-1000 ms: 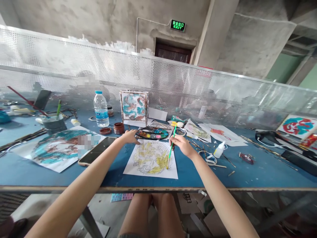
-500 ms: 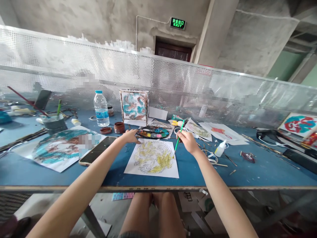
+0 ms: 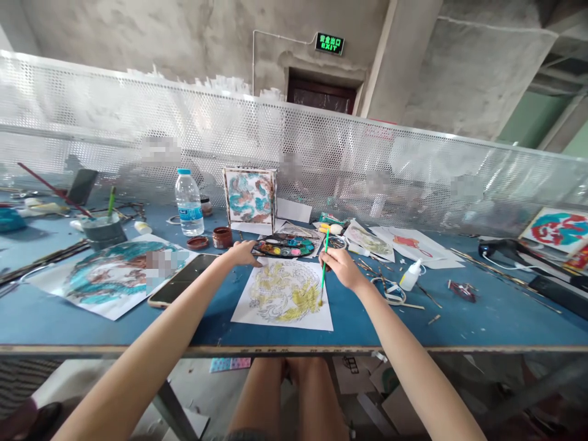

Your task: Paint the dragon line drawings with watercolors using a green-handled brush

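A white sheet (image 3: 282, 296) with a circular line drawing, partly painted yellow, lies on the blue table (image 3: 459, 318) in front of me. My right hand (image 3: 340, 267) pinches a green paintbrush (image 3: 324, 267), held nearly upright, with its tip resting on the drawing's right side. My left hand (image 3: 241, 252) rests with curled fingers on the sheet's top left corner, beside a round paint palette (image 3: 285, 247) with several colours.
A phone (image 3: 181, 279) lies left of the sheet, next to a large teal painting (image 3: 108, 272). Behind stand a water bottle (image 3: 188, 203), a brown jar (image 3: 222, 236), a propped painted square (image 3: 249, 195) and a brush cup (image 3: 102, 226). Glue bottle (image 3: 410, 276), sticks and more paintings lie right. A perforated metal screen (image 3: 321, 159) backs the table.
My right hand swung the brush from the drawing's lower right up toward the palette, then brought the tip back down onto the drawing's right side. The left hand stayed put.
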`<action>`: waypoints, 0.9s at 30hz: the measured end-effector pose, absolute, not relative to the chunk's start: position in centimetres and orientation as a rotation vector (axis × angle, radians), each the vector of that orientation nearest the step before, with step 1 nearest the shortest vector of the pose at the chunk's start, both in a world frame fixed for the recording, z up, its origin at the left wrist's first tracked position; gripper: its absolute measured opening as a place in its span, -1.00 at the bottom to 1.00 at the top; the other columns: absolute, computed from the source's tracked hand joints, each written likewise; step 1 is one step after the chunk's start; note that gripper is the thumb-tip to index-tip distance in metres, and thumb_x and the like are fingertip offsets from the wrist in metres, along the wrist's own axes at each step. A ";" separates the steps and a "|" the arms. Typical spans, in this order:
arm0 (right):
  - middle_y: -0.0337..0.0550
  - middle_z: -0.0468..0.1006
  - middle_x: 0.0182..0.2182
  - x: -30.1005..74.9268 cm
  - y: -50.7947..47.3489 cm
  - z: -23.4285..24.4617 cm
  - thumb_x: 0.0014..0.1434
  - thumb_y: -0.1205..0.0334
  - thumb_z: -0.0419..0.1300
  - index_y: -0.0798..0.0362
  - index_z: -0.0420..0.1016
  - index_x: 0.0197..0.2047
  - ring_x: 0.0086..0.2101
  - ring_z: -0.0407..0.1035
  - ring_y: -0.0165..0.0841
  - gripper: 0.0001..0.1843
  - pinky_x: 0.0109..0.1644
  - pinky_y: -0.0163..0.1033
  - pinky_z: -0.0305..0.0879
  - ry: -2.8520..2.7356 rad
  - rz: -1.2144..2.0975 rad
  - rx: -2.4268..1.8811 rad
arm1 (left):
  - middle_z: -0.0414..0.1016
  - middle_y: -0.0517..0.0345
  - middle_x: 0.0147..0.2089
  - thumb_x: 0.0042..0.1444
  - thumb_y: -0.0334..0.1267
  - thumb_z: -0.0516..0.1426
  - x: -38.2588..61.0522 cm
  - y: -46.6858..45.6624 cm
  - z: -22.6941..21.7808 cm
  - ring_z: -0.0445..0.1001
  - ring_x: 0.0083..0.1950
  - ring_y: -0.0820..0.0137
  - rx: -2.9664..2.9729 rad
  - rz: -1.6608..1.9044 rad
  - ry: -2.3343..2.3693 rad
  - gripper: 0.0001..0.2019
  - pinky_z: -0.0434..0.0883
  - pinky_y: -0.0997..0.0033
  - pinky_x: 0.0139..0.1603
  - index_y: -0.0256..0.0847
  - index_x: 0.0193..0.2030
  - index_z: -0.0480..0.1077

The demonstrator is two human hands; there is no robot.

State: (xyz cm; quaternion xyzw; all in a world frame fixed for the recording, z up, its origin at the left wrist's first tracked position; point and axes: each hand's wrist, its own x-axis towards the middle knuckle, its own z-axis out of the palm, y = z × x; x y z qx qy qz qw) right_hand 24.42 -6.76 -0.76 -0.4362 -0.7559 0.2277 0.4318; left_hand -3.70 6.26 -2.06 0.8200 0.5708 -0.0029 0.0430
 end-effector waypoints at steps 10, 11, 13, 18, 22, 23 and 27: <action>-0.27 0.26 -0.61 24.3 -7.1 -0.6 0.22 0.00 -0.06 0.07 0.26 -0.54 -0.54 0.21 -0.42 -0.59 -0.41 -0.31 0.12 -1.874 0.532 -1.092 | 0.27 -0.23 0.14 -0.27 0.07 0.23 -3.5 5.9 -1.7 0.20 0.16 -0.07 2.470 -0.015 1.747 -0.13 0.25 0.15 0.06 -0.34 0.19 0.14; -0.27 0.26 -0.61 24.4 -7.1 -0.6 0.22 -0.01 -0.06 0.07 0.26 -0.54 -0.54 0.21 -0.42 -0.59 -0.41 -0.31 0.12 -1.862 0.525 -1.095 | 0.29 -0.22 0.13 -0.27 0.07 0.23 -3.5 5.9 -1.7 0.21 0.15 -0.06 2.475 -0.003 1.743 -0.13 0.25 0.16 0.06 -0.33 0.18 0.15; -0.27 0.26 -0.62 24.4 -7.0 -0.6 0.22 -0.01 -0.06 0.07 0.26 -0.53 -0.54 0.21 -0.42 -0.59 -0.41 -0.31 0.11 -1.853 0.508 -1.102 | 0.32 -0.21 0.10 -0.29 0.08 0.24 -3.6 5.9 -1.7 0.23 0.13 -0.08 2.473 0.024 1.747 -0.15 0.27 0.15 0.03 -0.32 0.16 0.18; -0.27 0.26 -0.61 24.3 -7.1 -0.6 0.21 0.00 -0.03 0.07 0.28 -0.54 -0.55 0.21 -0.43 -0.59 -0.41 -0.30 0.12 -1.858 0.579 -1.076 | 0.34 -0.21 0.09 -0.32 0.07 0.26 -3.6 5.9 -1.8 0.23 0.11 -0.13 2.465 0.059 1.757 -0.14 0.30 0.13 -0.01 -0.32 0.15 0.18; -0.25 0.30 -0.58 23.9 -7.0 -0.8 0.19 0.00 0.00 0.08 0.31 -0.52 -0.54 0.26 -0.41 -0.62 -0.41 -0.29 0.19 -1.809 0.788 -0.992 | 0.37 -0.21 0.06 -0.31 0.05 0.26 -3.5 5.8 -1.6 0.26 0.11 -0.09 2.485 0.052 1.756 -0.18 0.29 0.14 0.01 -0.30 0.12 0.22; -0.25 0.31 -0.57 23.9 -6.9 -0.8 0.19 0.00 0.01 0.08 0.32 -0.51 -0.54 0.26 -0.41 -0.63 -0.40 -0.28 0.20 -1.760 0.791 -0.979 | 0.37 -0.21 0.07 -0.30 0.05 0.25 -3.5 5.7 -1.5 0.27 0.11 -0.07 2.498 0.036 1.752 -0.18 0.28 0.15 0.03 -0.31 0.12 0.22; -0.23 0.35 -0.53 24.4 -6.1 -1.1 0.16 -0.02 0.04 0.05 0.33 -0.44 -0.49 0.30 -0.37 -0.68 -0.37 -0.27 0.24 -1.506 0.515 -1.005 | 0.36 -0.19 0.09 -0.23 0.03 0.21 -3.2 5.2 -1.0 0.29 0.11 0.00 2.540 -0.039 1.716 -0.21 0.20 0.20 0.11 -0.34 0.15 0.19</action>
